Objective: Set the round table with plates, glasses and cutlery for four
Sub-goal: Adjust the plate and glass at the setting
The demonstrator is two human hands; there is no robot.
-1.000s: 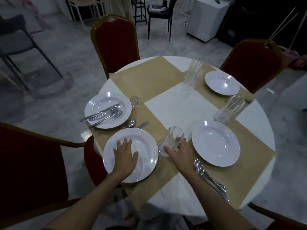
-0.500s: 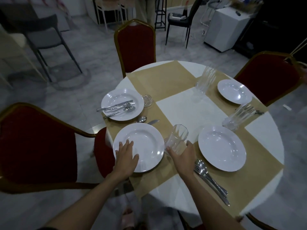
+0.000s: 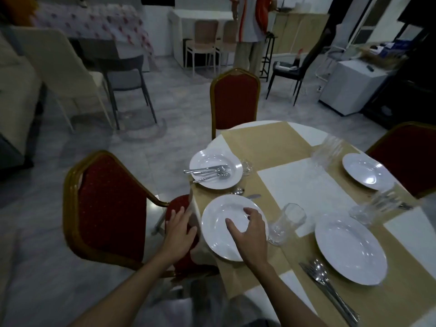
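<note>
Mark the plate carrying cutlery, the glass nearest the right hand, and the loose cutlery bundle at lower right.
plate carrying cutlery [image 3: 208, 158]: head view, bare surface near its far rim.
glass [image 3: 286, 223]: head view, middle of its wall.
cutlery bundle [image 3: 319, 272]: head view, spoon bowl.

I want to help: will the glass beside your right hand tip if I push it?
Probably, pushed near its rim: the tall glass is narrow for its height. Its clear sides look slippery, and it may break if dropped.

Dining room: round table [image 3: 306, 185], red banquet chairs [image 3: 236, 100], plates [image 3: 349, 249].
</note>
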